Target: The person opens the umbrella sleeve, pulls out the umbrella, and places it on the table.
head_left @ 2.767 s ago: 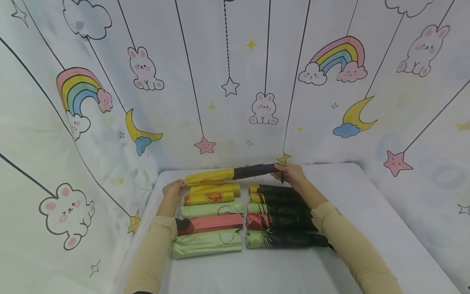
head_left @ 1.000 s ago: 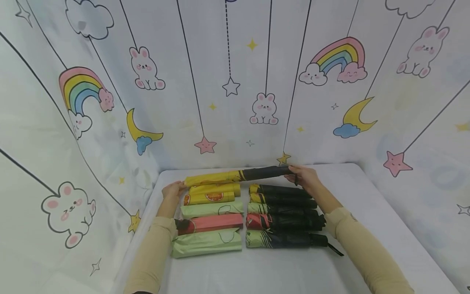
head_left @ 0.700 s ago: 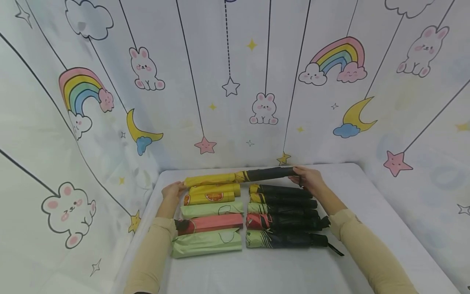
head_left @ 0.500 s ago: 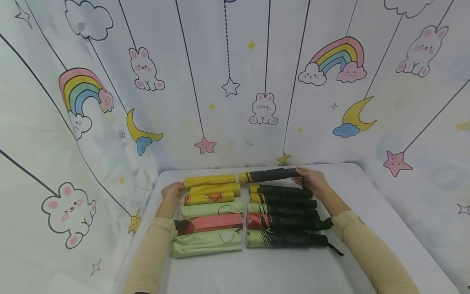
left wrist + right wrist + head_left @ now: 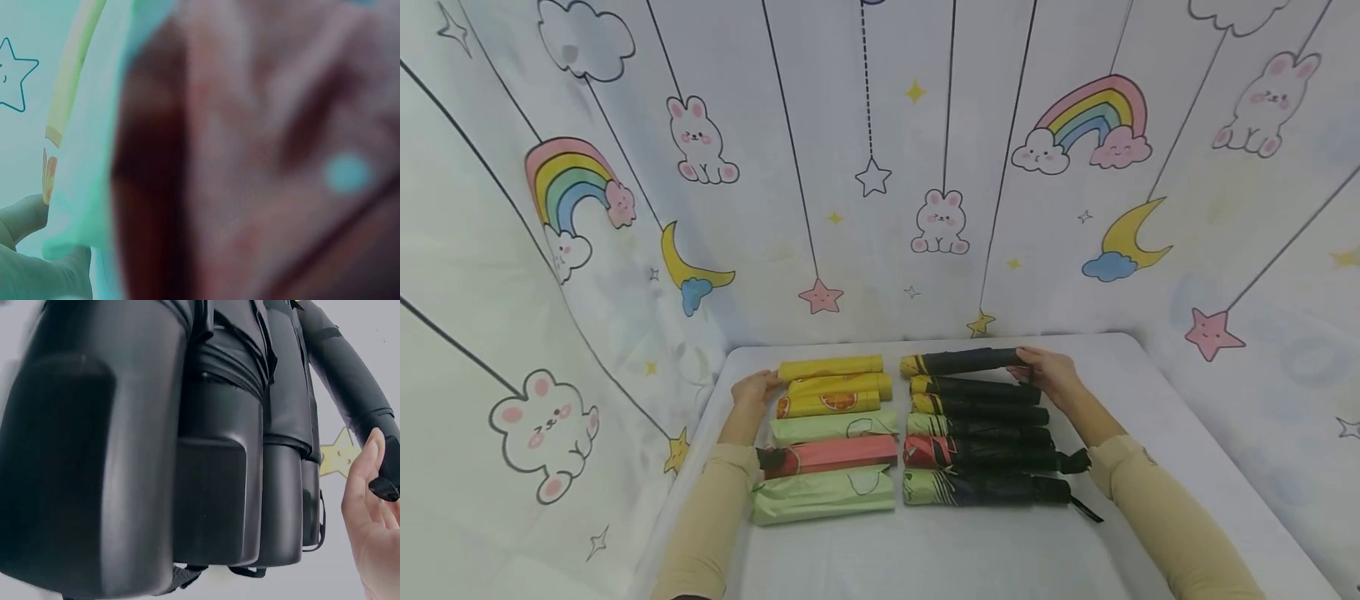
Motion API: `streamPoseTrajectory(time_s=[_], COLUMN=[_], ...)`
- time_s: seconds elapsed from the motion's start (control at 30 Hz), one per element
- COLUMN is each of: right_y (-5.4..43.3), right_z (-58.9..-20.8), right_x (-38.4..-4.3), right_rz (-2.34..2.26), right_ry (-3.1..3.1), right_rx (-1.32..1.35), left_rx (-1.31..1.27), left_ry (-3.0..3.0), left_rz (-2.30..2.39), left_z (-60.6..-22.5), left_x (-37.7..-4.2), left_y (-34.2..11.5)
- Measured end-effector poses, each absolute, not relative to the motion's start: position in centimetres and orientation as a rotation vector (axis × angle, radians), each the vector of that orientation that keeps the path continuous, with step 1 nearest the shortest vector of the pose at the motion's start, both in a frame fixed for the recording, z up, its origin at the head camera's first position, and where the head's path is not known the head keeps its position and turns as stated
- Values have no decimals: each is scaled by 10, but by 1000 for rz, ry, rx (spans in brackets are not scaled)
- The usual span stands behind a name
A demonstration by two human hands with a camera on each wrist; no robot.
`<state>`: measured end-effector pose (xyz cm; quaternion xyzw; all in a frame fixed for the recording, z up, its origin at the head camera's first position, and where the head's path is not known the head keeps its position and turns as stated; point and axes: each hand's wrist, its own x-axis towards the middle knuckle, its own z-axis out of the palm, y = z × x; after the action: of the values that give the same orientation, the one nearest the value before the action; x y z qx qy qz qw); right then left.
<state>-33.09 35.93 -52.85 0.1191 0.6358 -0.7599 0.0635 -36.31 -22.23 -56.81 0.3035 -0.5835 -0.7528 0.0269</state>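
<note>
At the back of the table, my left hand (image 5: 755,388) pinches the outer end of a flat yellow umbrella sleeve (image 5: 831,367). My right hand (image 5: 1048,373) grips the black handle end of a folded umbrella (image 5: 962,361), whose tip is yellow. A small gap separates the umbrella's tip from the sleeve's mouth. In the right wrist view, the thumb and fingers of the right hand (image 5: 372,519) are around the handle of the dark umbrella (image 5: 350,375) at the upper right. Blurred material close to the lens fills most of the left wrist view, with the left hand's fingers (image 5: 37,269) at lower left.
In front lie two columns. On the left are more sleeves: yellow with orange slices (image 5: 837,402), pale green (image 5: 823,497) and red (image 5: 842,455). On the right are several folded umbrellas (image 5: 992,490) with black handles. A printed cloth wall (image 5: 880,258) stands behind the white table (image 5: 880,558).
My right hand has moved right with the umbrella, which has slid out of the yellow sleeve and now lies apart from it. My left hand has stayed at the sleeve's end.
</note>
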Motion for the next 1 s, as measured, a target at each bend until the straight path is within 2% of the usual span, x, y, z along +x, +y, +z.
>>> streamPoseTrajectory(time_s=[0.57, 1.0], right_y=[377, 390], right_z=[-541, -561], right_x=[-326, -329], right_rz=[-2074, -1498], right_ry=[2239, 2601], right_rx=[485, 283], left_rx=[881, 895], left_ry=[-1790, -1825], left_rz=[-2354, -2315], left_z=[-559, -567], left_x=[-350, -356], left_y=[-222, -225])
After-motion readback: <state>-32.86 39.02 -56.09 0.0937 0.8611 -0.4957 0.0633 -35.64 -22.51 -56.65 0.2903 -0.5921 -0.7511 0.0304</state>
